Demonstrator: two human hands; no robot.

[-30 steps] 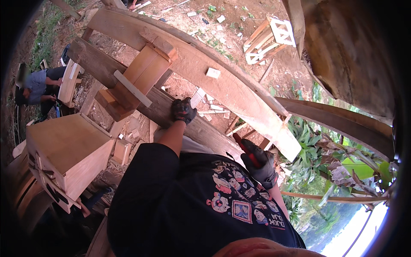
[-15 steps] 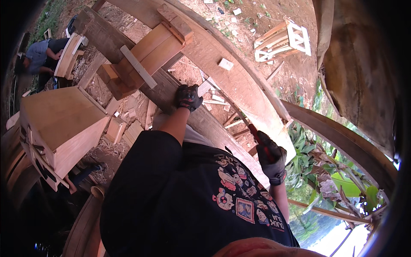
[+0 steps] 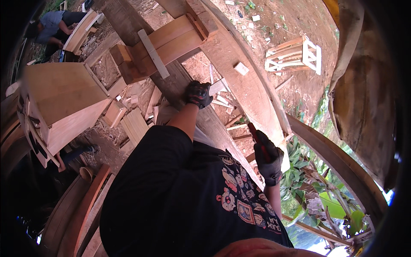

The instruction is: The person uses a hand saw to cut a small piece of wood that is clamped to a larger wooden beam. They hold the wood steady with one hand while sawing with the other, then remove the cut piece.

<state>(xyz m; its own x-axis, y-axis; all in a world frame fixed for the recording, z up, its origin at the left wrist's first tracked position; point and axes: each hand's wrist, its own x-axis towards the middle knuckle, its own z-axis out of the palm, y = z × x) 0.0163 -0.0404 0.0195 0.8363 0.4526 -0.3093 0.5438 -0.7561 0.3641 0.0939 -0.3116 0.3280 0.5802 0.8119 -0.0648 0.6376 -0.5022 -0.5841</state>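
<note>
In my gloved right hand (image 3: 268, 159) is a red-handled tool (image 3: 253, 130), probably a handsaw. Its thin blade runs up and left toward my other hand, seen almost edge-on. My gloved left hand (image 3: 199, 94) is closed at the edge of a long weathered plank (image 3: 182, 81), its fingers curled around the end of a pale piece of wood (image 3: 218, 87). The fingers hide where that piece meets the plank. Beyond my left hand, a jointed reddish-brown wooden piece (image 3: 173, 43) lies across the planks, with a narrow grey strip (image 3: 153, 53) on top.
A broad board (image 3: 257, 100) carrying a small pale block (image 3: 241, 68) runs along the right. At left stands a wooden cabinet-like piece (image 3: 64, 90). A slatted wooden frame (image 3: 295, 55) sits on the ground at upper right. Another person (image 3: 55, 28) works at upper left. Offcuts litter the ground below.
The view has shifted, so the bench and wood appear farther right. My left hand keeps its place on the plank. The right hand with the tool has moved slightly relative to the boards.
</note>
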